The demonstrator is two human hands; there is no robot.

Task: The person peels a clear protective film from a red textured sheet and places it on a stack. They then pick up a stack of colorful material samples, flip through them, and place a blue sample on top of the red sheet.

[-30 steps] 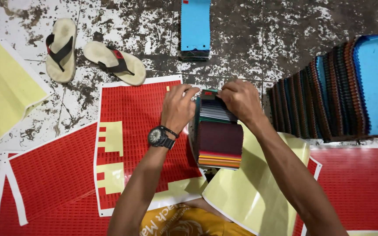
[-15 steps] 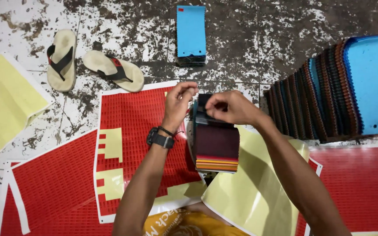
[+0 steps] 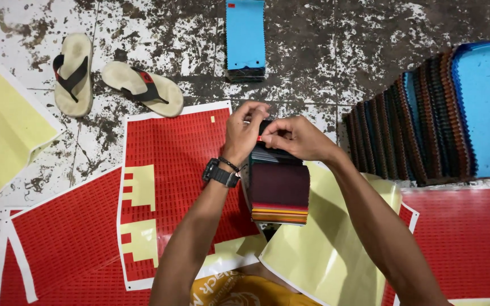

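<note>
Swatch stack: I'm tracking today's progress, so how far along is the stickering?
Done: many gaps in the red sticker sheet show stickers taken. In hand: both hands, left hand and right hand, work at the swatch stack top edge. Left: the big swatch fan looks untouched.

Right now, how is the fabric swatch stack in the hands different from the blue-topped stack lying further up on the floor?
The swatch stack in the hands shows a dark maroon top; the blue-topped stack shows bright blue. The left hand and right hand pinch the first at its upper end; the second lies untouched on the floor. The first looks wider. Both are rectangular layered bundles.
</note>
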